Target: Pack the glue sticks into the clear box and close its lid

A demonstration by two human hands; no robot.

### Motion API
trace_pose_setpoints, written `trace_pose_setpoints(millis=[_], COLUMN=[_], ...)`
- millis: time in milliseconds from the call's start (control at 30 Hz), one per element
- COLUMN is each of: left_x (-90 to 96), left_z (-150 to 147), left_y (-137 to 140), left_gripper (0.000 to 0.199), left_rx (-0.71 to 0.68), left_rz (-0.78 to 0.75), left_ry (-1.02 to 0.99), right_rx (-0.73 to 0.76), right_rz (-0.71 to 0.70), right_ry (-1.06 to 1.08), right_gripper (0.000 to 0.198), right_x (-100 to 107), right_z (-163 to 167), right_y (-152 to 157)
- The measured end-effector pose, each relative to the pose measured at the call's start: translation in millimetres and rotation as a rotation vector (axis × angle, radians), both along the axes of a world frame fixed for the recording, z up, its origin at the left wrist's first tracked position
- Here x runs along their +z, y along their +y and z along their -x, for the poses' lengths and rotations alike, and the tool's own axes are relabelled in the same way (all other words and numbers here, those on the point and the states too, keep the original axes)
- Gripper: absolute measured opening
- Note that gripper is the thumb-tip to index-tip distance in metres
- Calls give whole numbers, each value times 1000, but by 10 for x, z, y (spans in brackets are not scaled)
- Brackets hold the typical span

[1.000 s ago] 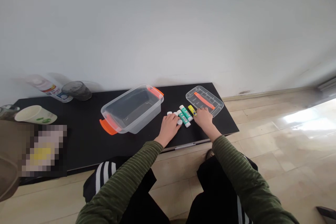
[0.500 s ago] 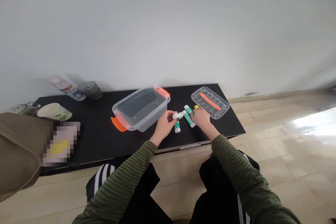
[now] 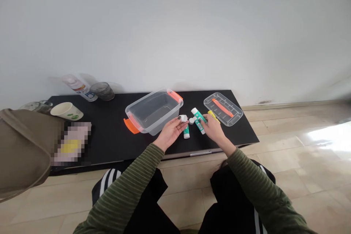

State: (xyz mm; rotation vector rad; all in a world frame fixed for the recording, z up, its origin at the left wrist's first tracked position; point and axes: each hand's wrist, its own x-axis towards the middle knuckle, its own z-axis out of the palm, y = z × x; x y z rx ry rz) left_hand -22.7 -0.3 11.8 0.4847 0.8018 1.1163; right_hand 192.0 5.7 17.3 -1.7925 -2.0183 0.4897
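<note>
My left hand (image 3: 170, 131) pinches a small white cap (image 3: 184, 118) between thumb and fingers. In my right hand (image 3: 212, 128) is a green-and-white glue stick (image 3: 196, 113), its white end pointing up and left. Just under it, a second green-and-white glue stick (image 3: 202, 130) lies on the black table (image 3: 115, 139). A third glue stick (image 3: 186, 133) is beside my left fingertips, its upper part hidden by them. Between my hands sits another white cap (image 3: 191, 121). Past my right hand lies a yellow stick-shaped object (image 3: 214, 116), partly covered by the hand.
A clear plastic box (image 3: 153, 129) with orange latches stands open left of my hands. Its clear lid (image 3: 233, 117) with an orange handle lies to the right. At the left are a paper cup (image 3: 67, 111), a dark glass (image 3: 102, 91), a spray can (image 3: 80, 88) and a brown-clothed person (image 3: 24, 153).
My left hand has turned, lifting the white cap slightly. My right hand has closed on the upper glue stick and raised it a little. The view has shifted slightly left.
</note>
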Motion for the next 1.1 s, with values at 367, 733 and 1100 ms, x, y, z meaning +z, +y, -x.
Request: trace_pose_setpoints(millis=[367, 733, 1100], left_x=[-58, -17, -123], left_z=[30, 4, -134], left_y=[9, -67, 5], left_gripper=[30, 34, 43], left_rx=[42, -31, -168], left_rz=[-82, -122, -228], left_ry=[63, 164, 346], right_rx=[200, 244, 178], right_rz=[-144, -165, 290], right_ry=[102, 92, 414], right_gripper=[28, 32, 16], right_x=[106, 113, 141], right_z=[89, 74, -67], right_y=[-274, -397, -356])
